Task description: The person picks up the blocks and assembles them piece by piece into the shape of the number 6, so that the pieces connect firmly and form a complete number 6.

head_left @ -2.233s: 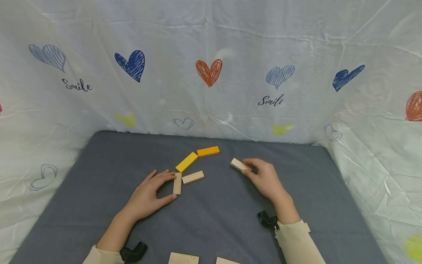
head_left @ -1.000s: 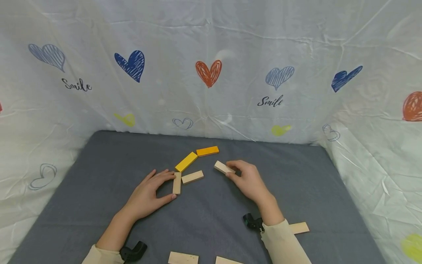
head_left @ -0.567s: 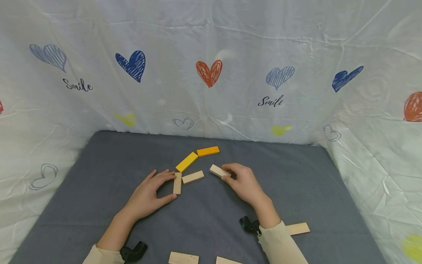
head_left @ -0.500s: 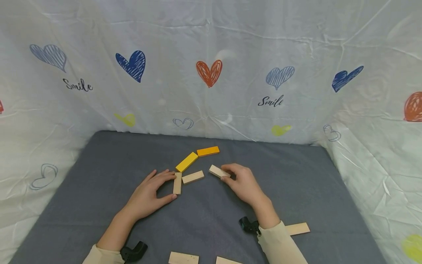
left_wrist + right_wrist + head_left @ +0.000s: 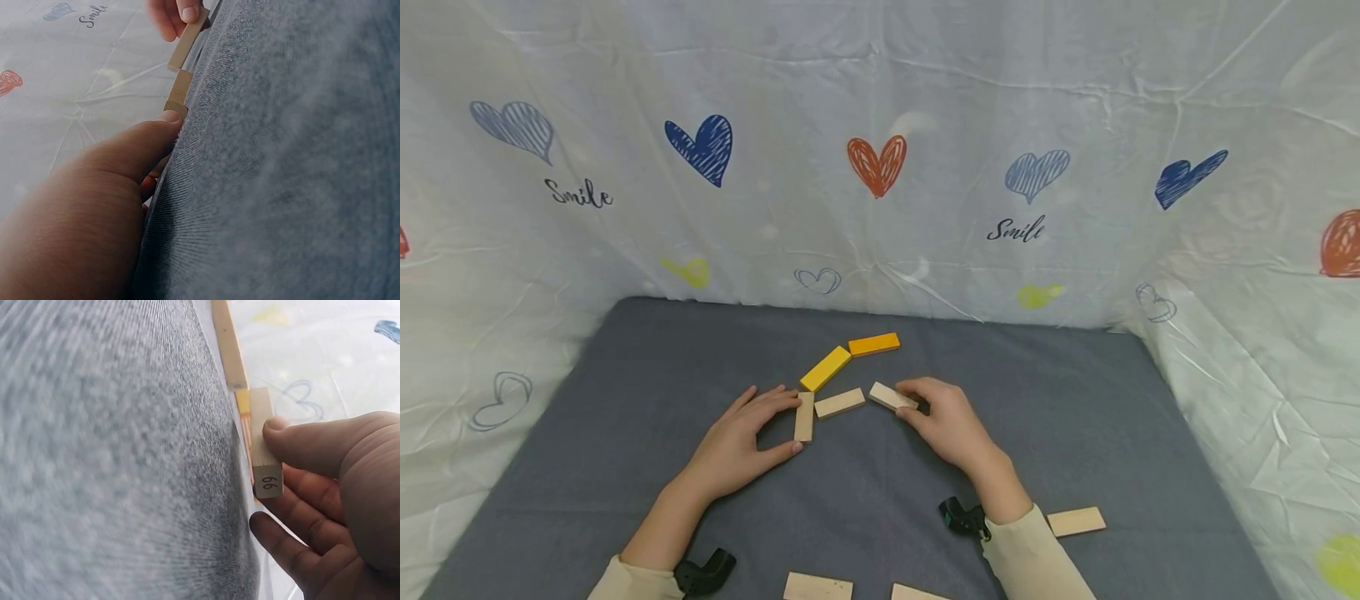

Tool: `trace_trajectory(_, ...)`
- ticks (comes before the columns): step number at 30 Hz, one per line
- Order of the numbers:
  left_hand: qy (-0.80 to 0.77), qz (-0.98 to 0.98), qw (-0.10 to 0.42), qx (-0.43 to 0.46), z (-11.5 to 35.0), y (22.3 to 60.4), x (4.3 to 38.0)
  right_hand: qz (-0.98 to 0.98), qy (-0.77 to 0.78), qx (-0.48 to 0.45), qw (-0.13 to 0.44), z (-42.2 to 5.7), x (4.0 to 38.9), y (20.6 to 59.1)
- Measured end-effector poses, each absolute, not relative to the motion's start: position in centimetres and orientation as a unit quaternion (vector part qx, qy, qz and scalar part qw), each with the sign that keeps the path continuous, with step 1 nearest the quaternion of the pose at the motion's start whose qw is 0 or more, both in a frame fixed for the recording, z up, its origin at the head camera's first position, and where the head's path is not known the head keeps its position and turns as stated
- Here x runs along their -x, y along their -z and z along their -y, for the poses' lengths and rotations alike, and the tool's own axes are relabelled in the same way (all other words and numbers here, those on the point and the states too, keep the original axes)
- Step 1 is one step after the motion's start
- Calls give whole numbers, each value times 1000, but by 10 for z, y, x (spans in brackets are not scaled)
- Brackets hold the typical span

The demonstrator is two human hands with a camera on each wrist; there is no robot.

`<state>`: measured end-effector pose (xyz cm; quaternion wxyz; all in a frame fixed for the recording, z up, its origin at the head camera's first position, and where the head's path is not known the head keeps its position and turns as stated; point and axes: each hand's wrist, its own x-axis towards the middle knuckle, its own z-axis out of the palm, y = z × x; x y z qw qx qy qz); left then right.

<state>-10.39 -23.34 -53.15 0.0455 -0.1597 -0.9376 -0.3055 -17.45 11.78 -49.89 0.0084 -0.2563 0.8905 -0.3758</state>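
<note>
In the head view my left hand (image 5: 737, 450) spans a plain wooden block (image 5: 804, 418), thumb at its near end and index finger at the far end. Beside that block, angled to its right, lies a second plain block (image 5: 840, 403). My right hand (image 5: 951, 425) pinches a third plain block (image 5: 889, 395) between thumb and fingers, its free end close to the second block. Dark digits mark the end of this held block (image 5: 267, 481) in the right wrist view. Farther back, a yellow block (image 5: 825, 368) and an orange block (image 5: 874, 344) continue the line, corners nearly meeting.
Plain blocks lie on the grey cloth (image 5: 880, 500) by my right sleeve (image 5: 1033, 554): one block (image 5: 1077, 522) there, and two more, a left block (image 5: 817, 587) and a right block (image 5: 919, 593), at the front edge of view. A white printed curtain (image 5: 790, 192) hangs behind.
My right hand has brought its block leftward and a little nearer, up beside the second plain block. A block under the right sleeve has come into view. The left hand has stayed still.
</note>
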Motion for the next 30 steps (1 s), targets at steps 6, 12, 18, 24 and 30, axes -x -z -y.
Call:
trace_trajectory(6,305,938,45,160,233,531,104,-890,371,265,7,-117,175,502)
trace_trajectory(12,304,938,43,159,234,531,105,-890,368,269,7,-117,175,503)
trace_trajectory(18,303,939,41,156,233,531,104,-893,362,266,11,-117,174,503)
trace_trajectory(24,303,940,38,154,233,530,104,-895,357,268,14,-115,174,503)
trace_trajectory(30,303,940,36,152,233,529,105,-894,357,270,12,-115,175,503)
